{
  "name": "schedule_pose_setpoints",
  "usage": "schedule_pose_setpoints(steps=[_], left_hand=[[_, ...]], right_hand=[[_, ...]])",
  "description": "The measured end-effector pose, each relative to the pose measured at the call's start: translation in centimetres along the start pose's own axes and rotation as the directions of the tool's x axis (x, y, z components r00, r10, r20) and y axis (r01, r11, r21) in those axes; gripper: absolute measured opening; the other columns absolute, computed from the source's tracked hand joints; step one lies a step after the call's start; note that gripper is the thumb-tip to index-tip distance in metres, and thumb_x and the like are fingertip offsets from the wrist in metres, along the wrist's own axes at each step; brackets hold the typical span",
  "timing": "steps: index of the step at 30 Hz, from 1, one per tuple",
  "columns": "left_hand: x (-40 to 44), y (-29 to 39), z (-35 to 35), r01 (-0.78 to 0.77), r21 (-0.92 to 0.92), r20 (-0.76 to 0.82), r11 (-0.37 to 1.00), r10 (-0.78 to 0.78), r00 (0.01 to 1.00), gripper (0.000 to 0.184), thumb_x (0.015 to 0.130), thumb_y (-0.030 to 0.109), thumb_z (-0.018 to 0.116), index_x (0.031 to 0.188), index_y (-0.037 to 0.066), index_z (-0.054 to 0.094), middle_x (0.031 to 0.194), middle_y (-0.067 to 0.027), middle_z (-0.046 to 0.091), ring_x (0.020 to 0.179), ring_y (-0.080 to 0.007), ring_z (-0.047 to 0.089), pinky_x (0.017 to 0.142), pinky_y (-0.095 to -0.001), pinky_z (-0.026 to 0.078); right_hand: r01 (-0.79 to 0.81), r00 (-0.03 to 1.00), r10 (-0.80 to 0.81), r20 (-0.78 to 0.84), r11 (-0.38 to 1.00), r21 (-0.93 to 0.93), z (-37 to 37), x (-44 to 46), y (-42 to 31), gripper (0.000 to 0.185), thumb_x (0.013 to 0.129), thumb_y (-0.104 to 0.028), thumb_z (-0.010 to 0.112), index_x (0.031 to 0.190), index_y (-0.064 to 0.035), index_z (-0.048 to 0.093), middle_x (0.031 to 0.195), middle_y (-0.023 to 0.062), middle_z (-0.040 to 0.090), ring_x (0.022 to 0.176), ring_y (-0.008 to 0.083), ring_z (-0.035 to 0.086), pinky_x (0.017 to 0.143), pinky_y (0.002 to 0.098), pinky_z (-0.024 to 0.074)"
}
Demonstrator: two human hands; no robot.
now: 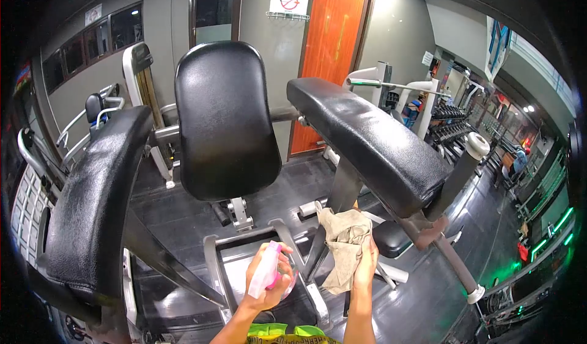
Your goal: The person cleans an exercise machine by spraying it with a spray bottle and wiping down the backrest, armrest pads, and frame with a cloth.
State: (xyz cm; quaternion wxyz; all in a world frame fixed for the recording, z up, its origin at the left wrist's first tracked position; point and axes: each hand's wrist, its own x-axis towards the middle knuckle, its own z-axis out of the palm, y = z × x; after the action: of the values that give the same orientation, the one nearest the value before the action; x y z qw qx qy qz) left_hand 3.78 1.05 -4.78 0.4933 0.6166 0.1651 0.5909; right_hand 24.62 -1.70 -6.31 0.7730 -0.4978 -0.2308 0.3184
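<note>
Low in the middle, my left hand (269, 280) is wrapped around a pink and white spray bottle (264, 272), whose lower part is mostly hidden by my fingers. To its right, my right hand (365, 264) grips a crumpled beige cloth (344, 237) that hangs down in folds. Both hands are in front of a gym machine with a black back pad (226, 118). On its right side is a long black arm pad (373, 142), above the cloth and apart from it. A matching left arm pad (98, 203) stands at the other side.
A metal frame (214, 264) rises from the dark floor (177, 209) below the back pad. At the right, a handle bar (455, 264) juts out below the arm pad. Behind stand an orange door (330, 57), other machines and a dumbbell rack (449, 130). A person (518, 161) is far right.
</note>
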Motion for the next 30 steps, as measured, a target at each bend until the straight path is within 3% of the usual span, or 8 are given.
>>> schedule_pose_setpoints(steps=[7,9,10,12,13,20,27,30], left_hand=[[1.6,-0.3,-1.1,0.024,-0.007,-0.092,1.000,-0.025,0.995,0.031,0.080,0.011,0.070,0.100,0.000,0.050,0.079,-0.0096,0.060,0.077,-0.0197,0.063,0.070,-0.0330,0.049],[2.0,-0.3,-1.7,0.019,-0.005,-0.137,1.000,-0.019,0.990,0.030,0.079,0.006,0.071,0.100,0.001,0.051,0.069,-0.0073,0.059,0.083,-0.0217,0.063,0.074,-0.0349,0.048],[2.2,-0.4,-2.1,0.014,0.002,-0.144,1.000,-0.013,0.989,0.030,0.079,0.006,0.071,0.100,0.001,0.051,0.069,-0.0073,0.059,0.083,-0.0217,0.063,0.074,-0.0349,0.048],[2.6,-0.4,-2.8,0.028,0.095,-0.164,0.995,-0.012,0.986,0.029,0.078,0.001,0.070,0.100,0.001,0.051,0.075,-0.0079,0.061,0.081,-0.0194,0.063,0.072,-0.0326,0.049],[2.6,-0.7,-3.2,0.026,0.102,-0.170,0.994,-0.008,0.985,0.029,0.078,0.001,0.070,0.100,0.001,0.051,0.075,-0.0079,0.061,0.081,-0.0194,0.063,0.072,-0.0326,0.049],[2.9,-0.8,-4.0,0.066,0.121,-0.198,0.990,-0.041,0.979,0.022,0.082,-0.004,0.062,0.100,-0.001,0.050,0.081,-0.0089,0.061,0.065,-0.0119,0.061,0.057,-0.0234,0.048],[1.8,-0.8,-3.4,0.092,0.065,-0.163,0.994,-0.080,0.983,0.019,0.084,-0.005,0.057,0.101,-0.004,0.049,0.082,-0.0098,0.061,0.058,-0.0111,0.060,0.052,-0.0228,0.047],[0.5,-1.4,-2.7,0.104,0.082,-0.236,0.991,-0.082,0.968,0.020,0.083,-0.005,0.058,0.101,-0.004,0.049,0.083,-0.0098,0.061,0.058,-0.0099,0.059,0.053,-0.0225,0.046]], right_hand=[[-0.019,1.000,0.019,0.003,1.000,-0.010,2.5,1.7,1.6,0.037,0.095,-0.025,0.053,0.122,0.0004,0.051,0.119,0.0099,0.054,0.110,0.0165,0.051,0.097,0.0309,0.0389],[0.008,0.999,-0.011,0.030,0.996,0.084,3.5,2.1,2.4,0.042,0.096,-0.033,0.048,0.125,-0.0016,0.050,0.117,0.0092,0.058,0.107,0.0195,0.055,0.094,0.0333,0.0436],[0.006,0.999,-0.009,0.041,0.996,0.087,4.0,2.4,2.5,0.042,0.096,-0.033,0.048,0.125,-0.0016,0.050,0.117,0.0092,0.058,0.107,0.0195,0.055,0.094,0.0333,0.0436],[-0.051,0.984,-0.003,0.179,0.954,0.296,5.3,3.0,2.3,0.042,0.097,-0.031,0.048,0.126,-0.0005,0.048,0.117,0.0085,0.058,0.106,0.0184,0.056,0.092,0.0327,0.0451],[-0.044,0.985,-0.002,0.172,0.964,0.261,6.0,3.0,2.3,0.046,0.096,-0.037,0.047,0.127,-0.0035,0.047,0.120,0.0092,0.055,0.104,0.0216,0.057,0.091,0.0349,0.0462],[-0.026,0.955,-0.068,0.288,0.951,0.310,7.4,3.7,3.8,0.045,0.095,-0.038,0.049,0.125,-0.0046,0.047,0.117,0.0080,0.055,0.105,0.0216,0.056,0.090,0.0356,0.0468],[-0.102,0.964,0.017,0.265,0.945,0.310,6.8,2.7,3.6,0.042,0.095,-0.033,0.050,0.125,-0.0027,0.047,0.118,0.0079,0.055,0.108,0.0204,0.054,0.094,0.0362,0.0444],[-0.137,0.954,0.038,0.296,0.937,0.321,5.7,2.4,3.7,0.045,0.093,-0.028,0.053,0.127,-0.0003,0.046,0.119,0.0087,0.055,0.109,0.0201,0.055,0.094,0.0353,0.0442]])
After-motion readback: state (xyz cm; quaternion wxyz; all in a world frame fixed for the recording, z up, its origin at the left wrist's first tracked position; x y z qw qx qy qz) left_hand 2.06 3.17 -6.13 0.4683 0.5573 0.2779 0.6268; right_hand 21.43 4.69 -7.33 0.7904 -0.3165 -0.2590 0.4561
